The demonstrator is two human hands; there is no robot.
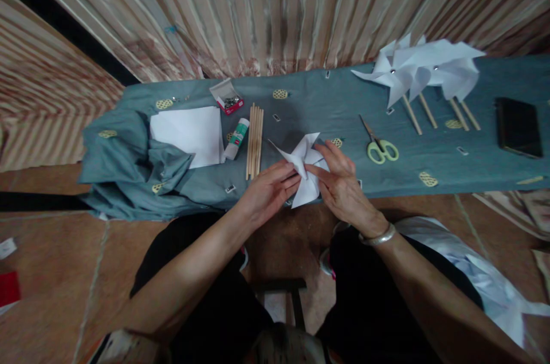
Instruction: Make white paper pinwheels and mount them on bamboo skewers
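Clearly, I am dealing with thin paper: the paper pinwheel point(306, 191) is held between both hands over the near edge of the bench point(309, 103), with the wooden sticks point(255, 140) to its left and the scissors point(374, 138) to its right. The left hand point(268, 189) grasps it from the left side, fingertips close to the middle; the right hand point(346, 192) grips it from the right, one fingertip at the centre and the others toward the far side. I judge it almost weightless, springy along its curled blades and easy to crease, so squeezing hard gains me nothing. Dry paper should not slip much, though a loose fold could spring back. I would take hold at the centre, where overlapping layers likely stiffen it, and spare the outer points. Whether anything fastens the middle I cannot tell.
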